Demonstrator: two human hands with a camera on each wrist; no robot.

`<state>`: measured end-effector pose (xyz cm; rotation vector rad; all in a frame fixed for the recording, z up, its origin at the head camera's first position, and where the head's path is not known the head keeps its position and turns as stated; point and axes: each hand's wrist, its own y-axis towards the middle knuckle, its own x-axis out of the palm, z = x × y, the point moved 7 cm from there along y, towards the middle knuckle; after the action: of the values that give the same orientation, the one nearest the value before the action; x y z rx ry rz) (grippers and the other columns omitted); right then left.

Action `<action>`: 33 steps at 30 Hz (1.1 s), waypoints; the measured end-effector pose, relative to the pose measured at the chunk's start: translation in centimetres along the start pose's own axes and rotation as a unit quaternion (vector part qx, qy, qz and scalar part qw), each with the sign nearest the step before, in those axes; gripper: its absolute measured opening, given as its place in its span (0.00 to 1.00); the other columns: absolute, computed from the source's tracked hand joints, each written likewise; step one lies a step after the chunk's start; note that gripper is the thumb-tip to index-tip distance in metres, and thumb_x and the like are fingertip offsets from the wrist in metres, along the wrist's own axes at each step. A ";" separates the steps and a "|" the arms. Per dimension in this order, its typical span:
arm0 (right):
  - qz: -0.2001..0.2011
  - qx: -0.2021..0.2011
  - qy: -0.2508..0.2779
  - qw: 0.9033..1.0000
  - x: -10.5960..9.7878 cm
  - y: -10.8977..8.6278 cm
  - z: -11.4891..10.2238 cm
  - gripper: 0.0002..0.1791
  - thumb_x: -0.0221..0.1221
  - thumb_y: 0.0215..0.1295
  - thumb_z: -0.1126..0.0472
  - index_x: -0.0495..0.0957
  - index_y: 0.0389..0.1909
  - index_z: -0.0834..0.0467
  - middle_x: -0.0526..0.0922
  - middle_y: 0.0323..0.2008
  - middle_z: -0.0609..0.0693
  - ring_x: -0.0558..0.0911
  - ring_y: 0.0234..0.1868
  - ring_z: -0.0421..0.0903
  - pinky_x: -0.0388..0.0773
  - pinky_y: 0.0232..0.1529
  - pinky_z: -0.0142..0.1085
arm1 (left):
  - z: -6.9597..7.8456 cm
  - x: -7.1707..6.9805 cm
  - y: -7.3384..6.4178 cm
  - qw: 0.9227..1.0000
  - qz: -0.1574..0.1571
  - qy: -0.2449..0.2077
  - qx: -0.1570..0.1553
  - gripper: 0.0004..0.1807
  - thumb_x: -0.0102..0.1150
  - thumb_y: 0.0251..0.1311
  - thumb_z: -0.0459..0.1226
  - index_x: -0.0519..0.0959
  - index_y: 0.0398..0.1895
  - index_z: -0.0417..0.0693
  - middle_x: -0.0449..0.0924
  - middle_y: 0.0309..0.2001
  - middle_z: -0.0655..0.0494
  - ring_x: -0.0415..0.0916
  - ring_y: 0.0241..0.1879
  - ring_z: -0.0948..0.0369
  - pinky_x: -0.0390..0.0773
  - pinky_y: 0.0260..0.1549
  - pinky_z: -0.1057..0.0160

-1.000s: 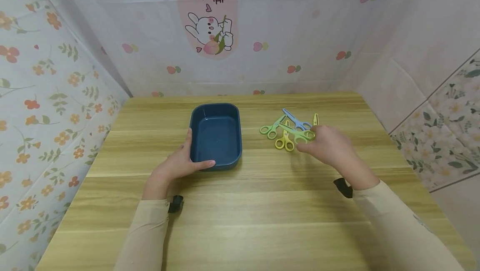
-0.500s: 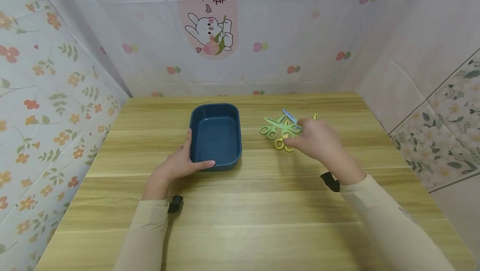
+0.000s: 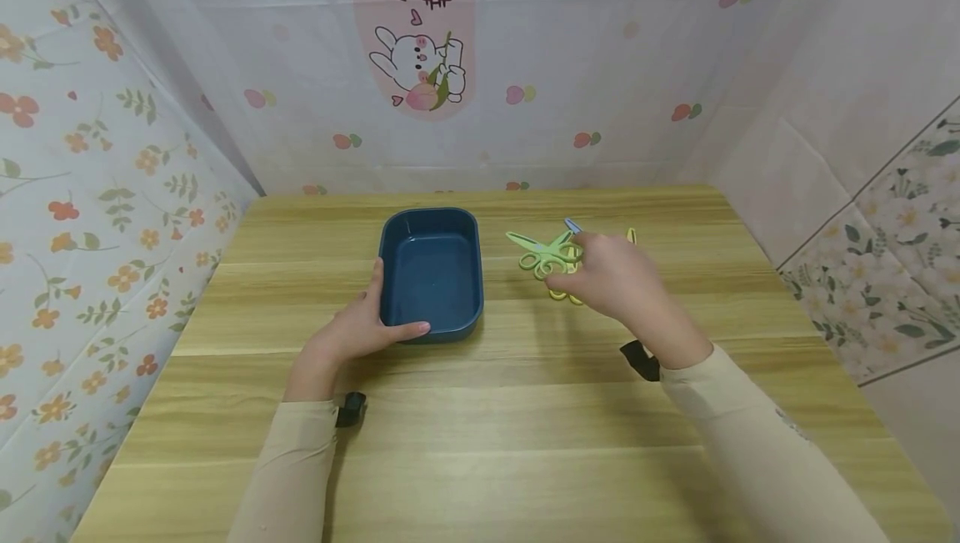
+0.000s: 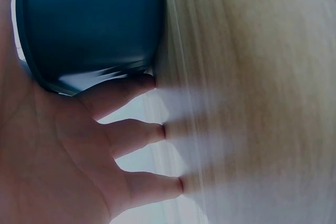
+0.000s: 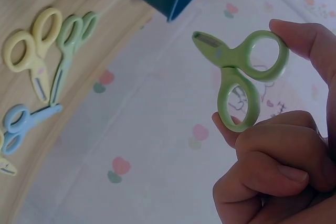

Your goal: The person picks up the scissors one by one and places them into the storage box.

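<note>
My left hand (image 3: 352,330) rests against the near left corner of a dark blue rectangular container (image 3: 433,276). Its thumb lies along the near side. The other fingers extend down the outer wall, tips on the table in the left wrist view. With thumb and fingers my right hand (image 3: 618,276) pinches the handle loops of light green scissors (image 5: 226,56), whose blades point left toward the container. They hang above other scissors: a yellow pair (image 5: 39,66), a second green pair (image 5: 67,51) and a blue pair (image 5: 23,121), partly hidden by the hand in the head view.
Another yellow pair of scissors (image 3: 632,234) shows behind the right hand. The wooden table (image 3: 480,443) ends at a printed curtain (image 3: 585,93) at the back. Floral cloth (image 3: 112,193) hangs on the left.
My right hand has moved left, carrying the green scissors from over the blue pair toward the container. My left hand and the container have stayed put.
</note>
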<state>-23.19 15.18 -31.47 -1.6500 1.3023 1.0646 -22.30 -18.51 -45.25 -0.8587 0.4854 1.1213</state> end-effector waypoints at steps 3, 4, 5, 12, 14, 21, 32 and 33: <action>0.005 0.001 0.000 1.000 -0.2 0.0 -0.5 0.34 0.66 0.59 0.46 0.80 0.61 0.63 0.72 0.17 0.42 0.67 0.15 0.41 0.59 0.18 0.33 | 0.0 0.0 -0.1 1.000 0.000 0.000 -0.001 0.80 0.65 0.53 0.76 0.14 0.84 0.60 0.40 0.86 0.29 0.54 0.81 0.29 0.66 0.75 0.31; 0.005 0.002 0.003 1.000 -0.2 0.1 -0.7 0.32 0.66 0.60 0.46 0.80 0.60 0.62 0.74 0.20 0.44 0.67 0.15 0.41 0.59 0.18 0.33 | 0.0 0.0 -0.1 1.000 0.000 0.001 -0.002 0.80 0.65 0.53 0.76 0.14 0.84 0.60 0.40 0.86 0.28 0.54 0.81 0.29 0.66 0.75 0.31; 0.007 0.001 0.004 1.000 -0.2 0.1 -1.0 0.30 0.66 0.59 0.46 0.81 0.57 0.61 0.76 0.22 0.45 0.68 0.16 0.41 0.59 0.18 0.33 | 0.0 0.0 -0.1 1.000 0.000 0.002 -0.003 0.80 0.65 0.53 0.76 0.14 0.84 0.60 0.40 0.86 0.28 0.55 0.81 0.29 0.66 0.74 0.31; 0.027 -0.025 0.002 0.999 -0.3 0.8 -2.9 0.19 0.66 0.57 0.46 0.82 0.40 0.58 0.72 0.19 0.45 0.74 0.23 0.47 0.62 0.22 0.34 | 0.1 0.0 0.0 1.000 -0.001 0.007 -0.003 0.80 0.65 0.53 0.77 0.15 0.84 0.59 0.39 0.86 0.30 0.54 0.81 0.29 0.65 0.75 0.31; 0.028 -0.026 0.003 0.999 -0.3 1.0 -3.3 0.23 0.66 0.57 0.46 0.84 0.45 0.59 0.72 0.19 0.45 0.75 0.25 0.48 0.62 0.23 0.35 | 0.1 0.0 0.0 1.000 0.000 0.008 -0.002 0.80 0.64 0.53 0.77 0.15 0.84 0.58 0.39 0.86 0.31 0.54 0.81 0.29 0.65 0.75 0.31; 0.017 -0.025 0.011 0.999 0.1 1.6 -4.7 0.28 0.66 0.58 0.43 0.83 0.52 0.59 0.77 0.20 0.45 0.79 0.26 0.48 0.67 0.24 0.35 | 0.2 -0.1 0.1 1.000 0.003 0.013 0.000 0.80 0.64 0.54 0.77 0.16 0.84 0.56 0.39 0.86 0.32 0.53 0.82 0.30 0.64 0.75 0.30; -0.008 -0.026 -0.007 1.000 1.9 2.5 -7.3 0.32 0.68 0.60 0.40 0.83 0.56 0.60 0.74 0.23 0.45 0.76 0.27 0.46 0.63 0.22 0.35 | 0.2 -0.1 0.1 1.000 0.007 0.008 0.003 0.80 0.64 0.54 0.76 0.16 0.85 0.55 0.40 0.86 0.31 0.53 0.82 0.30 0.64 0.76 0.32; -0.011 -0.028 -0.011 0.999 2.1 2.6 -7.5 0.32 0.69 0.59 0.40 0.84 0.55 0.60 0.73 0.22 0.45 0.76 0.26 0.45 0.63 0.21 0.35 | 0.2 -0.1 0.0 1.000 0.007 0.007 0.003 0.80 0.65 0.54 0.76 0.16 0.85 0.55 0.40 0.86 0.31 0.53 0.82 0.30 0.63 0.76 0.32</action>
<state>-24.32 7.10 -30.90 -1.6848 1.2479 1.1132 -22.39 -18.37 -45.08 -0.8597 0.5062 1.1261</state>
